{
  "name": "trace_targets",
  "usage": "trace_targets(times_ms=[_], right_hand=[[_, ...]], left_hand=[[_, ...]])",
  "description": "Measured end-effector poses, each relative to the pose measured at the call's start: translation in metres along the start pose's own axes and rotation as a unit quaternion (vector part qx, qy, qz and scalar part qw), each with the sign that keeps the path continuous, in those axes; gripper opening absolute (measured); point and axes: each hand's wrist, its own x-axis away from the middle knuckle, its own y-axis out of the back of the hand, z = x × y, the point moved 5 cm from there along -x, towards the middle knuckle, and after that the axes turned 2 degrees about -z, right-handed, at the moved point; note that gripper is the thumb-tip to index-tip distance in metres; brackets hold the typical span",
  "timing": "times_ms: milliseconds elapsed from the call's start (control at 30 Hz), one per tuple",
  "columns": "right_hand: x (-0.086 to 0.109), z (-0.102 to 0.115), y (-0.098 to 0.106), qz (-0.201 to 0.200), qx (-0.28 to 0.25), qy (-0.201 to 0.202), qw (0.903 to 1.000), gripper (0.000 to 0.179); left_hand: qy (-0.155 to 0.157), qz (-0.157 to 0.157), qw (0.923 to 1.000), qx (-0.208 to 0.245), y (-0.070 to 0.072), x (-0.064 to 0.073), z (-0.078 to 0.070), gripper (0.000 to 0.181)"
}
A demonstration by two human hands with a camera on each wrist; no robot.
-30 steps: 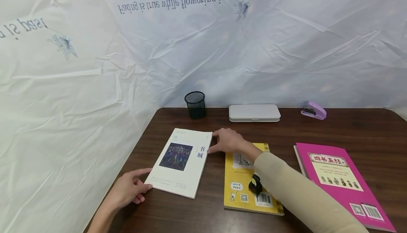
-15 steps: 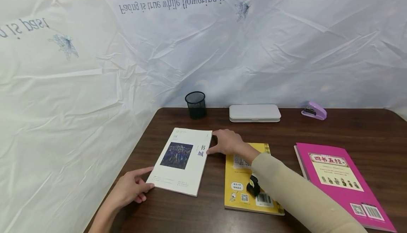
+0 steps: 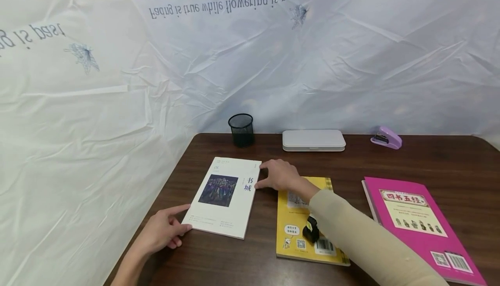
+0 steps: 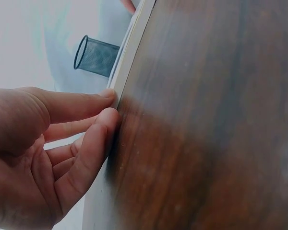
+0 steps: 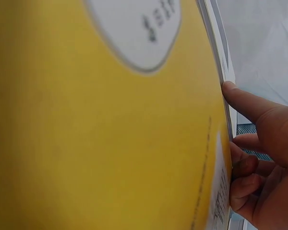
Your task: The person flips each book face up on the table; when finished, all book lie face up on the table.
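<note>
A white book [image 3: 225,199] with a dark picture on its cover lies flat at the left of the table. My left hand [image 3: 162,229] holds its near left corner, index finger on the left edge and thumb at the lower corner. The left wrist view shows this hand's fingertips [image 4: 105,95] right at the book's thin edge. On the far right corner is my right hand [image 3: 280,174], its thumb and index finger spread along the edge. The right wrist view has the thumb [image 5: 230,88] against the book's side, with the other fingers curled below it. A yellow book [image 3: 287,221] lies partly under the right forearm.
A pink book [image 3: 425,234] lies at the right. Along the back stand a black mesh pen holder [image 3: 242,135], a white case [image 3: 314,140] and a purple stapler [image 3: 387,138]. A small black item [image 3: 311,230] overlaps the yellow book. White sheeting [image 3: 250,73] hangs behind.
The white book has turned slightly, its near end shifting a little to the right and away from me. Both hands keep hold of it, and the left has shifted slightly with it.
</note>
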Motion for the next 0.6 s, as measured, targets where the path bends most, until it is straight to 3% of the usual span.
trace_targets(times_ms=[367, 600], right_hand=[[-0.0048, 0.0032, -0.0015, 0.044, 0.015, -0.007, 0.9989, 0.085], [-0.0081, 0.0000, -0.0015, 0.038, 0.005, -0.023, 0.9990, 0.084]], left_hand=[[0.006, -0.002, 0.9998, -0.018, 0.0009, -0.0016, -0.0022, 0.065], [0.003, -0.004, 0.9995, -0.030, 0.0001, -0.0081, -0.0064, 0.064]])
